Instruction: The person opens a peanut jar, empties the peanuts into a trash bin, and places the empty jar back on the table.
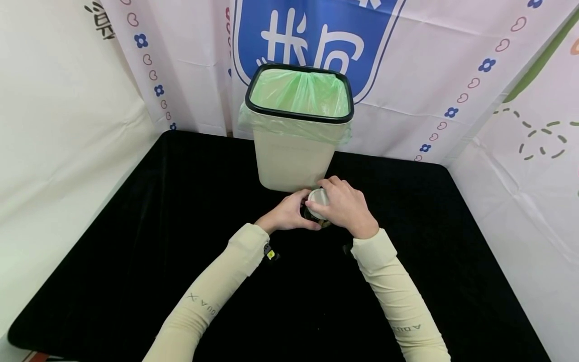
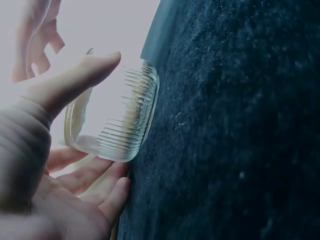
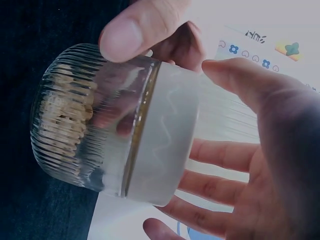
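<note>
A ribbed glass jar (image 3: 75, 115) with a white lid (image 3: 165, 135) stands on the black tabletop, just in front of the bin. Pale tan pieces fill its lower part; their kind is unclear. My left hand (image 1: 289, 212) holds the glass body, thumb (image 2: 95, 70) on one side and fingers (image 2: 85, 177) on the other. From the right, my right hand (image 1: 346, 205) has its thumb and fingers curled round the lid (image 1: 318, 201). Glare washes out the jar's top in the left wrist view.
A cream bin (image 1: 294, 156) with a black rim and a green plastic liner (image 1: 289, 93) stands behind the jar, close to both hands. Black cloth covers the table (image 1: 203, 171). Printed white curtains (image 1: 199, 65) hang at the back and sides.
</note>
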Demonstrator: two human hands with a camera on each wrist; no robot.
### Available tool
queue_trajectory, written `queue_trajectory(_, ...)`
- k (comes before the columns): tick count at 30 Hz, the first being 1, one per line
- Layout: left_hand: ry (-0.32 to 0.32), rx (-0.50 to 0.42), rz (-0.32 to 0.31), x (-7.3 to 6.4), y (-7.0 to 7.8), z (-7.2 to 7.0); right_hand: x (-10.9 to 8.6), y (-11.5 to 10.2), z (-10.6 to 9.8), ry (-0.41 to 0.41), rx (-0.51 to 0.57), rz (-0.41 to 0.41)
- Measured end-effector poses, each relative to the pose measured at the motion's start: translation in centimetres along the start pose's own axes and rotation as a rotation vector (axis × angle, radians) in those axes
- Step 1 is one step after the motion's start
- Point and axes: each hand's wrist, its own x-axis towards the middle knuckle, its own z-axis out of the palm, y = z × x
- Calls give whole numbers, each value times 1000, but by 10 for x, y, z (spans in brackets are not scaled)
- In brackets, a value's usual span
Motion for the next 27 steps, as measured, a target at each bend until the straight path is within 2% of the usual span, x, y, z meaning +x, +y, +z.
queue_trajectory(14, 72, -18, 14, 6, 4, 12, 0, 0, 7, -8, 5, 7)
queue_trajectory(21, 52, -84, 3, 12, 0, 14, 1, -1, 9, -3, -7, 5)
queue_trajectory(27, 43, -96, 25, 16, -2, 15, 1, -1, 10, 8, -13, 1)
